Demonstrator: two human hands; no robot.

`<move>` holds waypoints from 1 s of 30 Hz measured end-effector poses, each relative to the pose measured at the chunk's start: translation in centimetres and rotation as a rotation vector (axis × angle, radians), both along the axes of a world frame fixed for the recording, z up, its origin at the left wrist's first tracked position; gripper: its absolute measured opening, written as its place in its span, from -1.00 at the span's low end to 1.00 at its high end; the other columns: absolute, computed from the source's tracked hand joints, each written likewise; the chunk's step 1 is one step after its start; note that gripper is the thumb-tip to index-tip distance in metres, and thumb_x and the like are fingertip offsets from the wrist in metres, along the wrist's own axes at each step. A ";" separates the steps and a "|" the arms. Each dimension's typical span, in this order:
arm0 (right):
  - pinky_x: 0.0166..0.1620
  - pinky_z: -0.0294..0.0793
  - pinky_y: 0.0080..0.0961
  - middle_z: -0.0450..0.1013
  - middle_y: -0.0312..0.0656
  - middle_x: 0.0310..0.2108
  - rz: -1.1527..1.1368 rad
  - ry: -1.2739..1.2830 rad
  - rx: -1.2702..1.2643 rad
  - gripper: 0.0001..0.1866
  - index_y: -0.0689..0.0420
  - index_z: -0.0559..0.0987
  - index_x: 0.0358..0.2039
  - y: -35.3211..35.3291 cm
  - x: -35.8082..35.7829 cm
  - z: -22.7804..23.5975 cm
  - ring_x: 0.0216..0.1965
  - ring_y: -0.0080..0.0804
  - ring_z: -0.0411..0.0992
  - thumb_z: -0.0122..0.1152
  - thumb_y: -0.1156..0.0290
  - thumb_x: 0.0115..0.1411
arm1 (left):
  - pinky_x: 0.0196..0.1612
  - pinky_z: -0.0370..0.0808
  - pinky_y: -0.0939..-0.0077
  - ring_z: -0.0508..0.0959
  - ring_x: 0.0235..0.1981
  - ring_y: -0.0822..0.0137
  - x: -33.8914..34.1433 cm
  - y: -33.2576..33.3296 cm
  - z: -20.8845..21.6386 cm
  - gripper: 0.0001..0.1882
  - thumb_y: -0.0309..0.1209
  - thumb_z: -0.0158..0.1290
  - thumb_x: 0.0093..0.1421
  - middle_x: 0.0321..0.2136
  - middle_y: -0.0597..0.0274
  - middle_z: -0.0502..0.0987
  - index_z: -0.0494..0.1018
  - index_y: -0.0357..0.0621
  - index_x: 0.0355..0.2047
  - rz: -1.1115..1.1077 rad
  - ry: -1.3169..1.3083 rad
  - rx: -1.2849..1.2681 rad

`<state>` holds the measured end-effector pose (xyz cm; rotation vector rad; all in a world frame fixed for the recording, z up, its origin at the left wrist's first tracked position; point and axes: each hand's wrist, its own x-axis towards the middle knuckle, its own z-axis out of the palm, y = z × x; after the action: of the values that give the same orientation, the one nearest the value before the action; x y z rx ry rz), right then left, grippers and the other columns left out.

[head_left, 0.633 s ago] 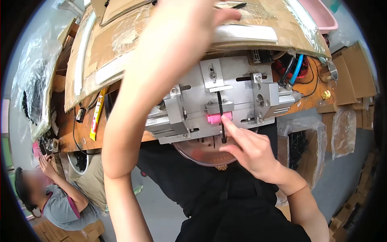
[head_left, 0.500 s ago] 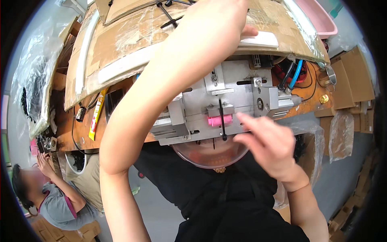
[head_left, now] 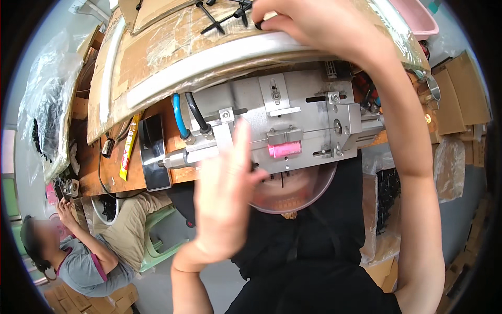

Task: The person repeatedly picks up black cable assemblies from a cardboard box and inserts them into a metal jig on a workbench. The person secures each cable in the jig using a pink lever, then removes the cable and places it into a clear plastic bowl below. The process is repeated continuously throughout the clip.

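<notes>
Blur over left hand [head_left: 224, 201], cannot tell its grip, right hand [head_left: 319, 23] pinching mostly hidden black piece [head_left: 258, 24]

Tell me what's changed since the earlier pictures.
The left hand has come down from over the cardboard toward the metal fixture; the right hand has moved from the pink block up to the black parts on the cardboard. The black rod is off the pink block; blur hides whether the left hand holds it. The metal fixture and pink block stayed put.
</notes>
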<state>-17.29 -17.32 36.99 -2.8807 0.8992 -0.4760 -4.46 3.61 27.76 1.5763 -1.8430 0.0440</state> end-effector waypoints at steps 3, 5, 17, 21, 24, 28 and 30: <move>-0.28 0.53 -0.37 0.57 0.00 -0.42 0.175 -0.267 -0.051 -0.81 0.24 0.62 -0.24 -1.3 -0.2 -0.8 -0.39 -0.25 0.56 0.19 0.44 0.17 | -0.22 0.40 0.42 0.38 -0.34 0.25 -3.4 1.3 -3.2 -0.20 -0.62 0.20 -0.05 -0.34 0.15 0.37 0.20 -0.43 0.25 -0.021 -0.098 0.121; -0.32 0.53 -0.43 0.57 -0.02 -0.42 -0.037 -0.536 0.153 -0.81 0.25 0.62 -0.23 0.2 -0.3 0.3 -0.42 -0.34 0.56 0.22 0.47 0.15 | -0.25 0.40 0.48 0.36 -0.37 0.29 -4.4 1.0 -4.3 -0.29 -0.55 0.12 0.07 -0.36 0.18 0.33 0.19 -0.46 0.24 0.003 -0.172 0.165; -0.44 0.41 -0.72 0.56 0.02 -0.24 -0.038 -1.032 0.313 -0.76 0.30 0.48 -0.08 8.5 -9.3 -5.2 -0.36 -0.48 0.50 0.13 0.65 0.22 | -0.17 0.41 0.44 0.37 -0.32 0.25 -5.4 0.1 -5.0 -0.22 -0.60 0.05 0.00 -0.30 0.14 0.34 0.11 -0.46 0.28 -0.053 -0.208 0.214; -0.35 0.56 -0.63 0.56 -0.04 -0.20 -0.132 -0.823 0.271 -0.63 0.34 0.53 -0.09 13.6 -8.8 -10.6 -0.38 -0.46 0.55 0.33 0.72 0.04 | -0.12 0.42 0.39 0.39 -0.29 0.19 -5.1 0.6 -4.9 -0.21 -0.60 0.08 0.00 -0.26 0.10 0.36 0.10 -0.46 0.28 -0.039 -0.115 0.276; -0.40 0.56 -0.53 0.56 -0.02 -0.25 -0.084 -0.643 0.095 -0.38 0.36 0.46 0.08 15.7 -8.3 -13.8 -0.45 -0.36 0.54 0.35 0.74 -0.07 | -0.10 0.41 0.35 0.40 -0.23 0.16 -5.1 1.1 -3.3 -0.18 -0.63 0.16 -0.02 -0.19 0.08 0.38 0.13 -0.41 0.29 -0.037 -0.006 0.271; -0.46 0.45 -0.44 0.48 -0.14 -0.49 -0.041 -0.576 0.157 -0.33 0.35 0.42 0.14 16.4 -6.7 -16.0 -0.55 -0.36 0.46 0.36 0.68 -0.06 | -0.09 0.37 0.34 0.38 -0.20 0.14 -4.1 2.3 -1.9 -0.14 -0.69 0.25 -0.08 -0.15 0.07 0.39 0.18 -0.37 0.28 -0.021 0.099 0.227; -0.46 0.45 -0.44 0.43 -0.17 -0.55 -0.001 -0.559 0.185 -0.33 0.35 0.41 0.15 16.1 -6.2 -16.3 -0.56 -0.37 0.45 0.35 0.67 -0.05 | -0.10 0.36 0.33 0.38 -0.21 0.15 -3.7 2.5 -1.7 -0.15 -0.69 0.25 -0.08 -0.16 0.07 0.39 0.19 -0.38 0.27 -0.019 0.102 0.213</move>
<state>-23.53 -1.25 20.72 -2.3783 0.7905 -1.0617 -8.14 6.07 26.04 1.6711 -1.8309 -0.2451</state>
